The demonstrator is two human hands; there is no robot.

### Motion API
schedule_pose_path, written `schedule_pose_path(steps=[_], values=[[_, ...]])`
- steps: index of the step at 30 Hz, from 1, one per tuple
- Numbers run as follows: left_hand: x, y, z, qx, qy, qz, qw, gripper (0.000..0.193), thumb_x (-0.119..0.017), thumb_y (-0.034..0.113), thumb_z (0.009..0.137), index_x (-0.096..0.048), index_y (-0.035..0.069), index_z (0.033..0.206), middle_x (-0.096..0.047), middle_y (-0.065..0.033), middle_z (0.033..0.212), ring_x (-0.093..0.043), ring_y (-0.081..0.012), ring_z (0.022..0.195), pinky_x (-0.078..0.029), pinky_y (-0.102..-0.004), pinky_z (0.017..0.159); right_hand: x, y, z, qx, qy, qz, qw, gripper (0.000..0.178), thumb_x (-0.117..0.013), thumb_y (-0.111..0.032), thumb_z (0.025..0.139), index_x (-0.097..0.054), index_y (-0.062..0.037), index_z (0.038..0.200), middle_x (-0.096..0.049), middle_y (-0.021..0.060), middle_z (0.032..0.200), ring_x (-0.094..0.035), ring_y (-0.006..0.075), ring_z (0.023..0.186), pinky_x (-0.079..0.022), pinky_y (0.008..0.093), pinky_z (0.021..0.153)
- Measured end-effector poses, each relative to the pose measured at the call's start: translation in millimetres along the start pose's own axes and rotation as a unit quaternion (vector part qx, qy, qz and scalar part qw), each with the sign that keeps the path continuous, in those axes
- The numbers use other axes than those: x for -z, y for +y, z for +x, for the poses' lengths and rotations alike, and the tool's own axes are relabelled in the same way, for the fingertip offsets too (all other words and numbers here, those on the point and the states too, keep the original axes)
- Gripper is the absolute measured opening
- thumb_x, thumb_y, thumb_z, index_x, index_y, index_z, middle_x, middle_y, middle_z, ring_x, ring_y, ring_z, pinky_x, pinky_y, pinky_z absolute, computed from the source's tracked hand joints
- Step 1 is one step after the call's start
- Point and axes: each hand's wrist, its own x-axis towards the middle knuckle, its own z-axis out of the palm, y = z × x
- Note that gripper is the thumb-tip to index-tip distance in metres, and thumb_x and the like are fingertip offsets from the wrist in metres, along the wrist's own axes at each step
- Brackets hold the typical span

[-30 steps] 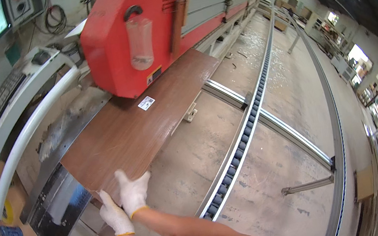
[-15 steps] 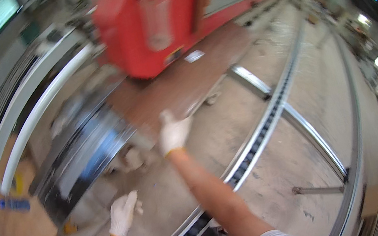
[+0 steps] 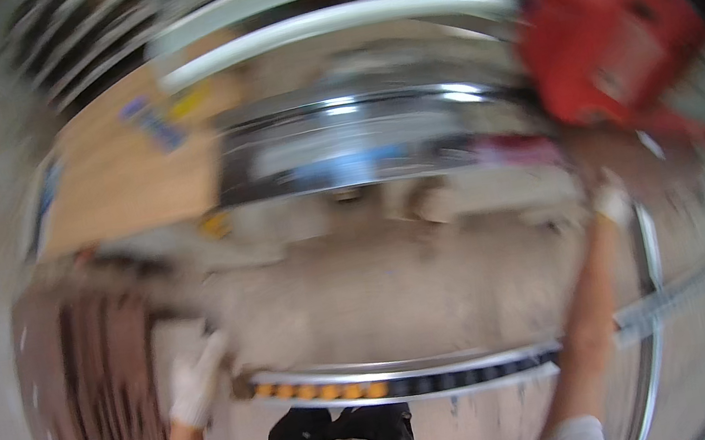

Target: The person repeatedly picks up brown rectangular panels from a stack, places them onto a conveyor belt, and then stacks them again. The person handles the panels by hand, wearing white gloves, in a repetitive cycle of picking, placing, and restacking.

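My left hand [image 3: 199, 379], in a white glove, is held out beside a stack of long brown boards [image 3: 114, 394]. Its fingers look stretched out, though blurred, and I see nothing held in them. My right hand [image 3: 614, 202], gloved too, reaches far to the right, to the near edge of a brown board [image 3: 629, 157] under a red machine housing [image 3: 612, 33]. Motion smears its fingers, so whether they grip the board or only touch it is unclear.
Across in front of me runs a roller rail [image 3: 465, 376] with orange and black wheels. Beyond it lies a shiny metal bed [image 3: 339, 142], with a tan panel [image 3: 128, 179] at its left end. White curved rails [image 3: 337, 25] span the back.
My view has swung left, so the red machine now sits at the far right and the brown stack has come into sight. The left hand has moved towards the stack; the right stays near the board.
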Motion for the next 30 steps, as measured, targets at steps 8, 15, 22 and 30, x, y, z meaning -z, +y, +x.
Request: schedule_pose_path(steps=[8, 15, 22, 30], values=[[163, -142, -59, 0.120, 0.142, -0.197, 0.962, 0.050, -0.071, 0.050, 0.106, -0.073, 0.000, 0.103, -0.074, -0.0064, 0.084, -0.066, -0.0123, 0.066, -0.051, -0.0310, 0.064, -32, 36, -15, 0.080, -0.048, 0.030, 0.995, 0.047, -0.076, -0.053, 0.091, -0.084, -0.0160, 0.120, -0.083, 0.0135, 0.108, -0.079, 0.0242, 0.094, -0.062, 0.0453, 0.087], [327, -346, 34, 0.201, 0.299, -0.521, 0.774, 0.090, -0.070, 0.068, 0.099, -0.054, -0.004, 0.150, -0.064, -0.0269, 0.142, -0.070, -0.0364, 0.117, -0.049, -0.0560, 0.104, 84, -343, -245, 0.086, -0.371, 0.639, 0.668, 0.048, -0.054, -0.032, 0.113, -0.057, -0.0068, 0.153, -0.060, 0.0214, 0.150, -0.064, 0.0390, 0.130, -0.062, 0.0464, 0.096], [394, -412, 151, 0.063, 0.392, -0.723, 0.565, 0.070, -0.070, 0.048, 0.105, -0.051, 0.003, 0.156, -0.050, -0.0242, 0.161, -0.064, -0.0487, 0.130, -0.042, -0.0679, 0.115, 308, -693, -626, 0.578, -0.339, 0.385, 0.635, 0.038, -0.073, -0.027, 0.100, -0.069, 0.0018, 0.125, -0.075, 0.0197, 0.119, -0.071, 0.0271, 0.110, -0.056, 0.0403, 0.099], [391, -354, 145, 0.108, 0.410, -0.629, 0.652, 0.054, -0.078, 0.051, 0.101, -0.072, -0.002, 0.103, -0.071, -0.0098, 0.078, -0.066, -0.0204, 0.062, -0.055, -0.0351, 0.059, 353, -840, -815, 0.317, -0.725, 0.485, 0.371, 0.034, -0.066, -0.032, 0.109, -0.064, -0.0028, 0.125, -0.071, 0.0095, 0.110, -0.072, 0.0197, 0.091, -0.063, 0.0365, 0.081]])
